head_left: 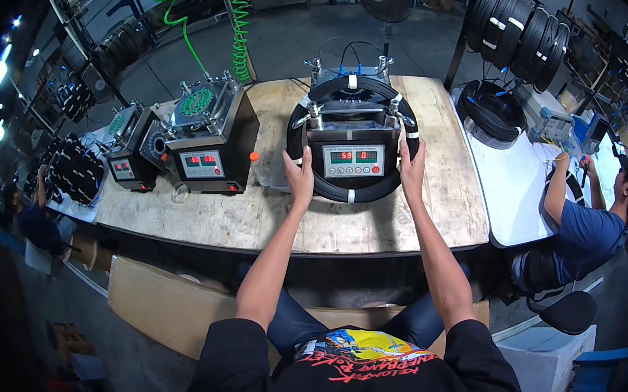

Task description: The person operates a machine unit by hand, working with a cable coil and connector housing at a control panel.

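A large coil of black cable (333, 190), bound at several places with white ties, stands tilted up before me over the wooden bench. On its left side my left hand (300, 180) grips it, and my right hand (412, 172) is closed on the right side. Through the ring shows a box-shaped machine (317, 144) with a lit red digital display panel (353, 162) and metal clamp posts on top. The coil hides parts of the machine's edges. Whether the coil touches the machine or bench, I cannot tell.
Two similar machines (216, 166) (128, 168) with green discs on top stand left on the wooden bench (274, 226). A small orange-capped bottle (254, 158) is beside them. Green coiled hoses (243, 33) hang behind. A co-worker (588, 224) sits right at a white table (507, 213); more cable coils (515, 34) hang behind.
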### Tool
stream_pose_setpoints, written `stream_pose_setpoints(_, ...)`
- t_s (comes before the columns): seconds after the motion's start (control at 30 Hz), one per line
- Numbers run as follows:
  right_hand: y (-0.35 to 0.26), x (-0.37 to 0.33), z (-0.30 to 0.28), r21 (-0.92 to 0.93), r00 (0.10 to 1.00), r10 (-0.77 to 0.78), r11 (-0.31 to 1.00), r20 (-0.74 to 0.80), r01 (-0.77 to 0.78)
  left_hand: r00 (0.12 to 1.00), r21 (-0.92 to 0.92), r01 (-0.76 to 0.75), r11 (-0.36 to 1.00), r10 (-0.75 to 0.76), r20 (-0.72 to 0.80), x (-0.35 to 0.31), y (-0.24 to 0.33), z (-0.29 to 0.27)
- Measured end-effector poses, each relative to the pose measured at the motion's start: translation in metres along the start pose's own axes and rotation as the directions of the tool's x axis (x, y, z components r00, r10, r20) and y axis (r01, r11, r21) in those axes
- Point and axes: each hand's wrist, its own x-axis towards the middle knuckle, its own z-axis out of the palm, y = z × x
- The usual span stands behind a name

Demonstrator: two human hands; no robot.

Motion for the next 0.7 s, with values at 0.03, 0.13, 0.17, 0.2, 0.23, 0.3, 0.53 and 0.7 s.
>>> stream_pose_setpoints(0.03,0.006,-0.002,-0.004,-0.006,1.000,-0.002,1.000,-0.010,0.002,1.000,0.060,-0.002,0.998,0.002,-0.010,-0.006,0.001,0.005)
stream_pose_setpoints(0.13,0.013,-0.017,-0.001,0.010,0.994,-0.105,0.994,-0.003,0.105,0.995,0.032,0.083,0.996,-0.085,0.059,-0.016,-0.007,-0.001)
stream_pose_setpoints(0.17,0.014,-0.022,0.001,0.011,0.995,-0.103,0.995,0.002,0.103,0.993,0.062,0.093,0.994,-0.097,0.061,-0.018,-0.011,-0.004)
stream_pose_setpoints(0.2,0.018,-0.024,-0.001,0.054,0.995,-0.096,0.994,0.020,0.095,0.993,0.059,0.097,0.994,-0.101,0.066,-0.021,-0.006,-0.003)
stream_pose_setpoints(0.23,0.022,-0.025,-0.003,0.097,0.995,-0.089,0.992,0.039,0.085,0.988,0.041,0.109,0.993,-0.113,0.104,-0.025,-0.002,-0.002)
stream_pose_setpoints(0.3,0.023,-0.028,-0.005,0.126,0.998,-0.054,0.991,0.030,0.049,0.982,0.029,0.126,0.992,-0.129,0.135,-0.028,-0.002,-0.002)
stream_pose_setpoints(0.53,0.017,-0.030,-0.001,0.133,0.999,-0.007,0.991,0.031,0.002,0.994,-0.003,0.097,0.995,-0.097,0.052,-0.024,-0.014,0.002)
stream_pose_setpoints(0.7,0.021,-0.035,-0.001,0.147,0.994,0.107,0.983,0.016,-0.108,0.981,-0.201,0.093,0.975,-0.055,0.185,-0.033,-0.008,-0.003)
